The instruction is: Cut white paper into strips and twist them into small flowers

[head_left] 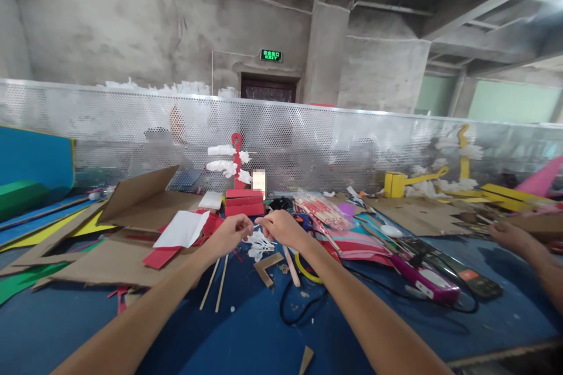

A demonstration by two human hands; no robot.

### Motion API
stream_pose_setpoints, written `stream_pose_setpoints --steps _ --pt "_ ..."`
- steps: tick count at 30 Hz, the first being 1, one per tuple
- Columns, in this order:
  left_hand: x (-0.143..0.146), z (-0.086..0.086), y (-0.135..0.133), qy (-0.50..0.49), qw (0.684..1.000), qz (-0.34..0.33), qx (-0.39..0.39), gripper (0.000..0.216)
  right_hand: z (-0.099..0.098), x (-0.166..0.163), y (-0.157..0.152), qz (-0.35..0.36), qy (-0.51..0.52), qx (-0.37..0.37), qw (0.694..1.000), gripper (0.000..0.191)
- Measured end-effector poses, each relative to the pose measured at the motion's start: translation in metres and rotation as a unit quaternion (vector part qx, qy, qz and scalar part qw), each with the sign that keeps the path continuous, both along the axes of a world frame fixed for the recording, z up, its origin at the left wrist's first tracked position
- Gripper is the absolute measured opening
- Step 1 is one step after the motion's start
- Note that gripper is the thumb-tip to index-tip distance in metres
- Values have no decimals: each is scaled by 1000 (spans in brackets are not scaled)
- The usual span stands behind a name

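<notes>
White scrap [255, 224] sits pinched between our left hand [232, 234] and right hand [281, 227], both grips narrow; we should pull gently.

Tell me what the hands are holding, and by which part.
The left hand and right hand each pinch one end of a small white scrap with their fingertips; what it is cannot be told.

On the blue table top [246, 340] the white paper cut-outs [259, 244] are laid. From them, the red foam tower [240, 187] is found at 11 o'clock, two thin wooden sticks [215, 281] at 8 o'clock, the purple plastic glue gun [424, 284] at 3 o'clock.
</notes>
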State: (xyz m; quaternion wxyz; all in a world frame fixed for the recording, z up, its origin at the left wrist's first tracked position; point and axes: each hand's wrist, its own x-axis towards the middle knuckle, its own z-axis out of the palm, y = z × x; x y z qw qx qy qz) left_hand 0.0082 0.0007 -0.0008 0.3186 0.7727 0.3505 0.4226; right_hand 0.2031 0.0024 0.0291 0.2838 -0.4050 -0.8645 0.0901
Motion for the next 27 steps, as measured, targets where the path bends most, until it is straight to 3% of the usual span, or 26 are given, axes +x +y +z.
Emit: stream_pose_setpoints --steps 11,17,27 --pt "-4 -14 15 -3 1000 22 7 24 0 -5 -2 30 28 69 997 9" --pt "-2 -10 11 -13 1000 21 2 25 0 -5 2 32 44 95 994 5" --pt "-3 -10 11 -1 1000 24 6 23 1 -2 -1 24 27 29 999 18"
